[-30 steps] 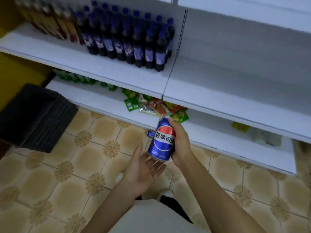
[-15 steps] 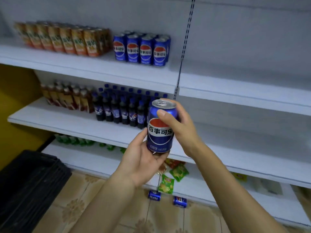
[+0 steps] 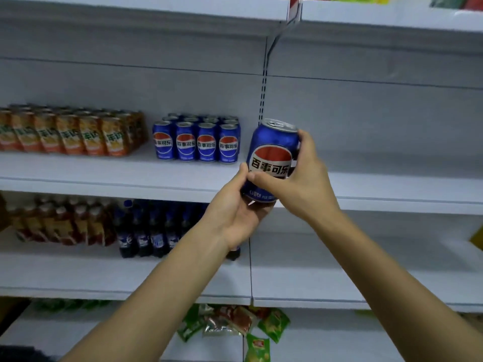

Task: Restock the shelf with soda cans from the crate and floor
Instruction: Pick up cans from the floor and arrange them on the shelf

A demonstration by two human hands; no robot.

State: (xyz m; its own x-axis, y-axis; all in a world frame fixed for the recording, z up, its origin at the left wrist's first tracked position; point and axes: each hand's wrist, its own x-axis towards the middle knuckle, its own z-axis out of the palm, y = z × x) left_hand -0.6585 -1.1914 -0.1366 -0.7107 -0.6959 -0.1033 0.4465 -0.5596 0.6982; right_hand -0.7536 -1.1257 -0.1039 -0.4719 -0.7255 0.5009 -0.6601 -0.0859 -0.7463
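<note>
- Shelf point(image 3: 78, 171): a white board at mid height of a white rack. Its left bay is stocked and its right bay bare. The boards above and below run out of view at both sides, and the goods on the top board are cut off by the upper edge.
- Bottles point(image 3: 151, 231): dark ones with blue caps stand on the board below, with reddish ones to their left. All are blurred, with labels too soft to read, and the left forearm hides the rightmost.
- Orange cans point(image 3: 70, 134): packed in rows at the shelf's left end, with the outermost cut off by the picture's edge.
- Blue cans point(image 3: 197, 141): four across the front and more behind showing only their lids, so I cannot tell how deep the block goes.
- Packs point(image 3: 230, 322): green and red snack bags lie heaped on the lowest board, partly hidden by the board above.
- Right hand point(image 3: 305, 186): its fingers are clamped on the can from the right, thumb across the lower front, fingertips hidden behind.
- Left hand point(image 3: 235, 212): it cups the can's base, thumb up its left side, fingers curled underneath and mostly hidden.
- Can point(image 3: 273, 150): blue, held in the air before the shelf's front edge, just right of the blue cans, tilted slightly, with its bottom covered by both hands.
</note>
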